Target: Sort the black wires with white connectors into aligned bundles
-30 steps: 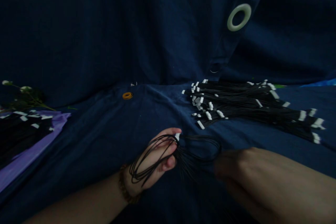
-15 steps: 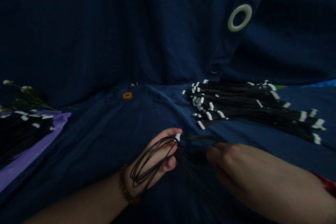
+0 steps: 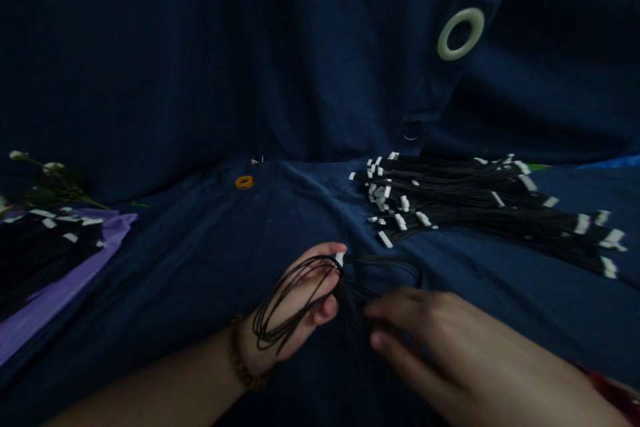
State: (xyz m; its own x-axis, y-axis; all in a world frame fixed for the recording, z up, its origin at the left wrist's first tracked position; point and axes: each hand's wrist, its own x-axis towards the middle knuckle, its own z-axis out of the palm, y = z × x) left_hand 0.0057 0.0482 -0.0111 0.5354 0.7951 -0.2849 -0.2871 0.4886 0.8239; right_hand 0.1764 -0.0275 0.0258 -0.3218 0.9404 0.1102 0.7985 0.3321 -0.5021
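My left hand (image 3: 313, 300) is closed around a bundle of thin black wires (image 3: 274, 310), whose loops hang over the palm and wrist side. A small white connector (image 3: 340, 258) pokes out near its fingertips. From there more wires run right and curve back toward my right hand (image 3: 415, 333). This hand is beside the bundle, thumb and forefinger bent around the wires' loose part; the exact grip is dark and partly hidden. Further back on the right lies a pile of black wire harnesses (image 3: 465, 193) with white connectors at their ends.
A blue cloth (image 3: 200, 247) covers the work surface and rises behind as a curtain with a pale ring (image 3: 461, 34). Orange rubber bands (image 3: 245, 182) lie at the back. At left are a purple wrapper (image 3: 75, 280) with more harnesses and white flowers (image 3: 53, 167).
My right hand has moved left and slightly down, closer to the left hand, its thumb now showing. The wires between the hands now bend into a curve. The left hand keeps its hold.
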